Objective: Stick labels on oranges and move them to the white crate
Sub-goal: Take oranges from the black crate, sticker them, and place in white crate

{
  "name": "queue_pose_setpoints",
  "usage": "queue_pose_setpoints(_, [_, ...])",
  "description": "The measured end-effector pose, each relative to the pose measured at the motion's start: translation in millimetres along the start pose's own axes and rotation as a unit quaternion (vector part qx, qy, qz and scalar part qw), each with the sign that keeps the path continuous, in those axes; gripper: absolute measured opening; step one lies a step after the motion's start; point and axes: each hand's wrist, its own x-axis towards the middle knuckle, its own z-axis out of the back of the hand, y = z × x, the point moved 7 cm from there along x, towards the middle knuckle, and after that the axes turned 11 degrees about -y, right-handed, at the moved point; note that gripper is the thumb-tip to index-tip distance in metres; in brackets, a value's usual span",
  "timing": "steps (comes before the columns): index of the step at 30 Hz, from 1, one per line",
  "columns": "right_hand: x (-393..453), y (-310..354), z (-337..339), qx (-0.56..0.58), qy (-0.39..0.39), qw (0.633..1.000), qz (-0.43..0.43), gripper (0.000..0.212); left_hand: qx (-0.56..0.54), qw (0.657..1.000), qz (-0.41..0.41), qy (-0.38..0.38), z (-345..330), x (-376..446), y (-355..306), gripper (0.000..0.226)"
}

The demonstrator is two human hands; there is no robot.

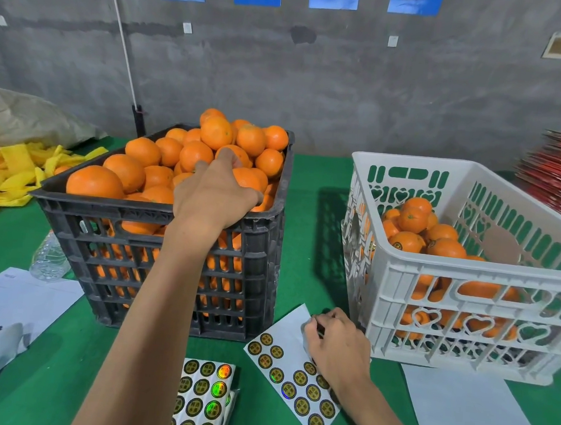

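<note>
Head view: I note the left hand (pixel 215 198) reaching into the heaped black crate (pixel 158 233), fingers curled over one orange (pixel 246 178) near the right wall; whether it is fully gripped I cannot tell. The right hand (pixel 336 345) rests on the loose label sheet (pixel 289 375) beside the white crate (pixel 460 278), fingertips pinched at its bare upper part, apparently lifting a label, though none is visible. My judgement: secure the orange in the palm before lifting, so neighbours do not roll, and peel the label cleanly by one edge. Count: two crates, two label sheets (pixel 204 403) visible, about nine oranges showing on top in the white crate.
</note>
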Motion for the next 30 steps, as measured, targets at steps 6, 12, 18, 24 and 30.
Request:
queue_pose_setpoints(6, [1,-1,-1,-0.004,-0.012,1.000,0.011,0.036,0.002,1.000,-0.001,-0.002,0,0,0,0.059])
queue_pose_setpoints(12, [2,-6,2,0.012,-0.031,0.999,-0.038,0.030,0.005,1.000,-0.003,-0.006,-1,1,1,0.060])
queue_pose_setpoints(18, [34,42,72,0.185,-0.141,0.973,-0.005,0.019,-0.027,0.999,-0.020,-0.037,-1,-3,-2,0.062])
queue_pose_setpoints(24, [87,122,185,0.227,-0.330,0.914,0.067,0.023,-0.074,0.992,-0.042,-0.094,12,-9,-11,0.061])
queue_pose_setpoints(30, [101,173,188,0.113,-0.280,0.940,0.157,0.029,-0.118,0.982,-0.070,-0.132,19,-10,-16,0.038])
